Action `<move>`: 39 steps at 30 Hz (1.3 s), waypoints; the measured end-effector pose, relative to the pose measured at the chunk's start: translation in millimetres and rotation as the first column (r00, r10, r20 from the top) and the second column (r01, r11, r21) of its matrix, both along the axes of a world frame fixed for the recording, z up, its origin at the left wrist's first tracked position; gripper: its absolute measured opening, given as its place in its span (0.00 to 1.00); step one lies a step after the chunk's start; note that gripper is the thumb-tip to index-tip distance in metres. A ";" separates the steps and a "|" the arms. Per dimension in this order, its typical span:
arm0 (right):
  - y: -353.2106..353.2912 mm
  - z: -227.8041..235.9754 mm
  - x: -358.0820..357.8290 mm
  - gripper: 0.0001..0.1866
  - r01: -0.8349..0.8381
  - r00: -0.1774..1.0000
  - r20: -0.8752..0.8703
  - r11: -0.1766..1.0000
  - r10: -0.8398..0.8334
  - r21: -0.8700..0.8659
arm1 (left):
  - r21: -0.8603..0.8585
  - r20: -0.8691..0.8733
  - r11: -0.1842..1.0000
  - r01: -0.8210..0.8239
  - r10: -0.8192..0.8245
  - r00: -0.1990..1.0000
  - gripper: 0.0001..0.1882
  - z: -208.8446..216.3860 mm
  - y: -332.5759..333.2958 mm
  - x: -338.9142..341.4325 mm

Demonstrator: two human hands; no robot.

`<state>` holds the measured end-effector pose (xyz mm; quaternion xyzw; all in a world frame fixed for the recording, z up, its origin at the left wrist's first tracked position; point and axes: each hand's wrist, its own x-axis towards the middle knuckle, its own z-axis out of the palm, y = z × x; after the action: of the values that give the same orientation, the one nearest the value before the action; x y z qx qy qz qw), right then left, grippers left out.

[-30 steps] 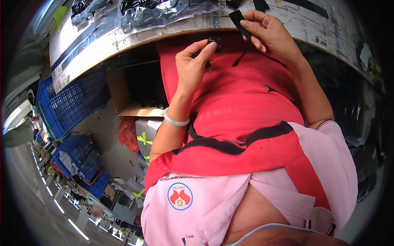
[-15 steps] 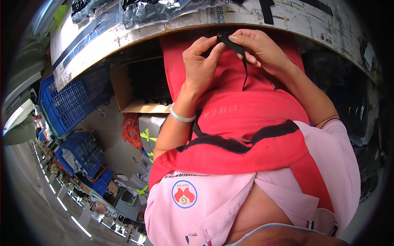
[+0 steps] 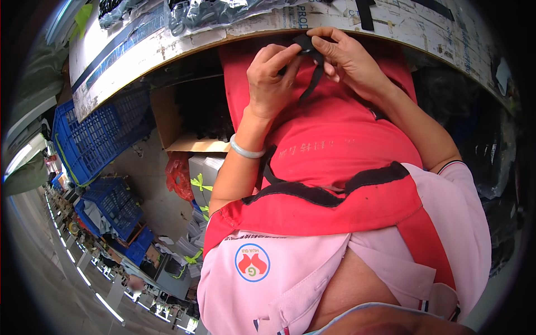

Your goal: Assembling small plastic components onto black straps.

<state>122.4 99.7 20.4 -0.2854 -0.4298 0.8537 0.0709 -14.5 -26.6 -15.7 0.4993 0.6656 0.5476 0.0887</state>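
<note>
Both hands are raised over my red apron (image 3: 340, 139), close to the table's near edge. Between them is a black strap (image 3: 312, 81), which looks like flat webbing, with one end hanging down in front of the apron. My left hand (image 3: 272, 72) pinches one part of it between thumb and forefinger, near a small dark piece with a shiny spot that I cannot make out clearly. My right hand (image 3: 346, 61) is closed on the strap's other side, thumb against fingers. A pale bangle (image 3: 245, 149) circles my left wrist.
The worn white tabletop (image 3: 240, 47) curves across the top, bearing a clear bag of black parts (image 3: 212, 14) and another black strap (image 3: 365, 14). Blue crates (image 3: 92, 139) stand on the floor at left, near an open cardboard box (image 3: 167, 123) and a red plastic bag (image 3: 178, 176).
Both hands have risen slightly toward the table edge. The strap has been turned between my fingers; its hanging end now slants down to the left instead of hanging straight.
</note>
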 end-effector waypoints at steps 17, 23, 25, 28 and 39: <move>-2.2 -20.8 -4.4 0.12 0.063 0.998 -0.019 0.878 -0.062 0.474 | -0.100 0.979 0.975 0.196 0.061 0.192 0.13 3.7 4.1 4.1; -4.4 10.9 3.3 0.09 0.154 0.983 -0.166 0.840 -0.077 0.521 | -0.157 0.922 0.983 0.090 0.114 0.369 0.13 11.8 5.4 5.9; -1.4 19.8 2.3 0.09 0.170 0.982 -0.170 0.796 -0.085 0.581 | -0.143 0.910 0.988 0.061 0.107 0.401 0.12 11.2 6.3 6.0; 5.8 13.8 1.3 0.08 0.042 0.992 0.077 0.842 -0.098 0.537 | -0.105 0.872 0.994 0.003 0.091 0.481 0.11 9.9 5.7 13.2; 7.1 -0.3 4.0 0.12 -0.109 0.982 0.174 0.966 0.069 0.236 | 0.046 0.426 0.998 -0.035 0.012 0.905 0.09 3.5 2.1 17.8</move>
<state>126.4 106.7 20.1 -0.3242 -0.5485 0.7701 0.0313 3.2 -24.5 -12.2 0.3622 0.6217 0.6613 0.2120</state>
